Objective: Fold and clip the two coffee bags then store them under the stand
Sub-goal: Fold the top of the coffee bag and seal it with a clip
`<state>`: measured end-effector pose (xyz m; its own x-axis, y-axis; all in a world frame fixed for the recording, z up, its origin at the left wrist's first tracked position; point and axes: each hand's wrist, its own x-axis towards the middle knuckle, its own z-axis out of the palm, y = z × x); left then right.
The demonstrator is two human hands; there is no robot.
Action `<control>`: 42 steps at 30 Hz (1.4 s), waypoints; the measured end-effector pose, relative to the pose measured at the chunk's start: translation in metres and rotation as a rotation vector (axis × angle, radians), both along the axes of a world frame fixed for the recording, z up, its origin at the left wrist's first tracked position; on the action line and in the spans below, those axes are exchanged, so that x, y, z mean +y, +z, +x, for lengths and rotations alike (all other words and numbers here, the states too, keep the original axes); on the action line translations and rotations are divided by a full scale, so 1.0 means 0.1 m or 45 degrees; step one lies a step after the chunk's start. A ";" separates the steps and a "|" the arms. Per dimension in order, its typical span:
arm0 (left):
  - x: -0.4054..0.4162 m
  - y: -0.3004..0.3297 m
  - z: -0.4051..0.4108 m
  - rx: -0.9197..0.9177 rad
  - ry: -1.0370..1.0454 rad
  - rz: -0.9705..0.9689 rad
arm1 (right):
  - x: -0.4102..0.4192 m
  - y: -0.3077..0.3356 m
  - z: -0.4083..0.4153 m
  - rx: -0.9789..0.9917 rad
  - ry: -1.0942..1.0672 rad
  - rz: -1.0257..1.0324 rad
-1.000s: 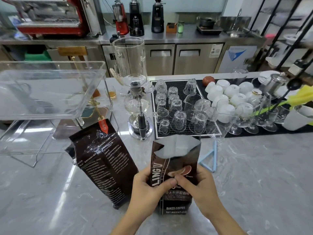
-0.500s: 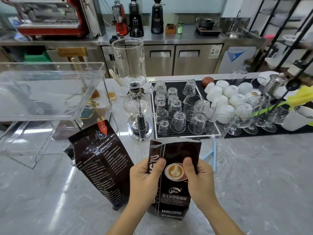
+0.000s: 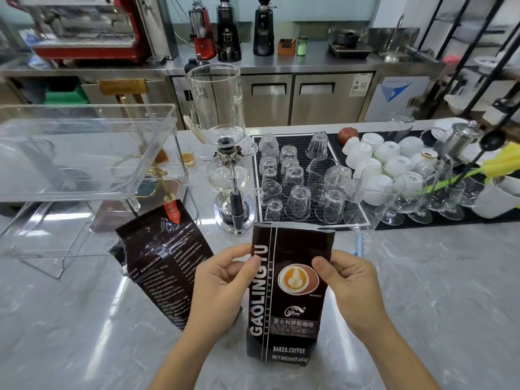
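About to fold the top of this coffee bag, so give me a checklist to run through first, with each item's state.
1. Both hands on the bag: ok. The left hand and right hand pinch the front coffee bag at its side edges.
2. Bag upright on the counter: ok.
3. Top edge flattened shut: ok.
4. Clip within reach: cannot tell, none visible.
5. Second coffee bag folded: not ok, it leans unfolded at the left.
6. Space under the clear stand: cannot tell.
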<state>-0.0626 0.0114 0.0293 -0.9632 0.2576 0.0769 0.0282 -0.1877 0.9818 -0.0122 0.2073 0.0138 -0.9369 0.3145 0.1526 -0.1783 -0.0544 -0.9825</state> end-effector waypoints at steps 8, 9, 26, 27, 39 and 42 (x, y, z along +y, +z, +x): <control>0.00 -0.11 -0.05 -0.207 0.070 0.000 | 0.07 -0.02 -0.06 -0.148 0.087 -0.223; 0.01 -0.12 -0.05 -0.218 0.075 0.000 | 0.06 -0.03 -0.06 -0.171 0.073 -0.267; 0.00 -0.25 -0.05 -0.184 0.130 -0.060 | 0.07 -0.10 -0.05 -0.164 0.055 -0.258; 0.01 -0.25 -0.04 -0.150 0.130 -0.061 | 0.05 -0.09 -0.05 -0.143 0.048 -0.234; 0.20 -0.59 0.36 0.265 0.210 -0.283 | -0.39 -0.38 0.20 -0.165 -0.185 0.167; 0.19 -0.70 0.45 0.282 0.178 -0.245 | -0.41 -0.51 0.34 -0.190 -0.157 0.143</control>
